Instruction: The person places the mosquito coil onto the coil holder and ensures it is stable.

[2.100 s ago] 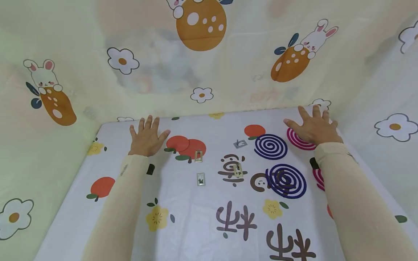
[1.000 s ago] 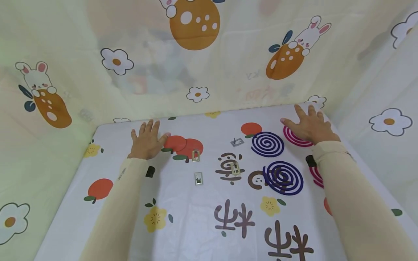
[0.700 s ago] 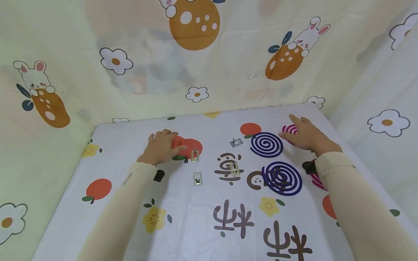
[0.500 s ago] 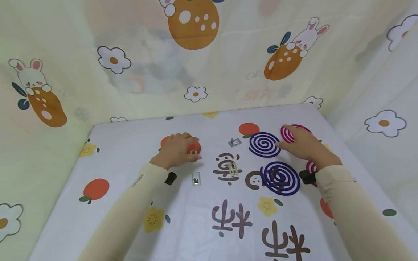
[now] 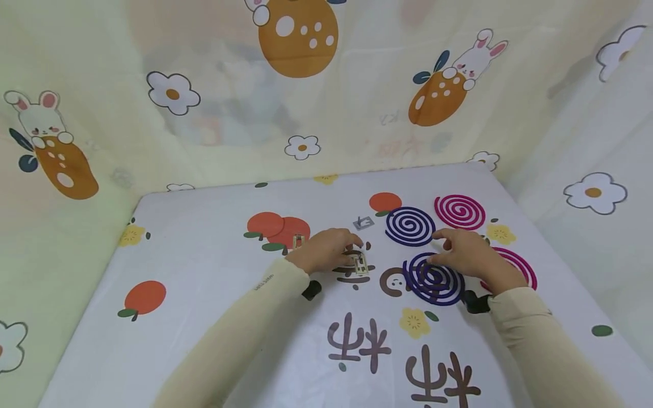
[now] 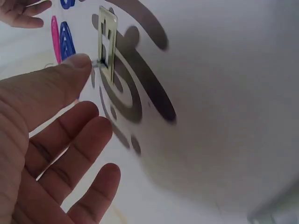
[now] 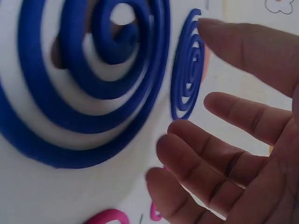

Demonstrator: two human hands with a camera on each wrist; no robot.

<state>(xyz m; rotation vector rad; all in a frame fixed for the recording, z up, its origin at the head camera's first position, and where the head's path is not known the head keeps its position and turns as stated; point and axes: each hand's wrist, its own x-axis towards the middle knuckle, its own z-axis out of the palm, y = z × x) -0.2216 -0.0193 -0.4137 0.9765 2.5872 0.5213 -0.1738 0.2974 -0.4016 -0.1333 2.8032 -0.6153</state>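
Note:
Four-finger reach of my left hand (image 5: 329,249) hovers at a small flat metal coil stand (image 5: 361,263) on the tablecloth. In the left wrist view the thumb tip is beside the stand (image 6: 111,44); whether it touches, I cannot tell. The fingers are loosely bent with nothing between them. My right hand (image 5: 466,252) hangs over the lower blue mosquito coil (image 5: 434,276), fingers apart and holding nothing; that coil (image 7: 70,158) looms large in the right wrist view. Behind it lies another blue coil (image 5: 410,226).
A pink coil (image 5: 459,212) lies at the far right; another pink coil (image 5: 528,269) is partly behind the right wrist. Metal stands lie beyond the left hand (image 5: 364,222) and at its wrist (image 5: 298,241). Patterned cloth walls (image 5: 229,153) border the table at back and sides.
Both hands have left the table's far corners and come inward and nearer. The left passed over two stands to a third, and its arm hides one. The right uncovered the far pink coil.

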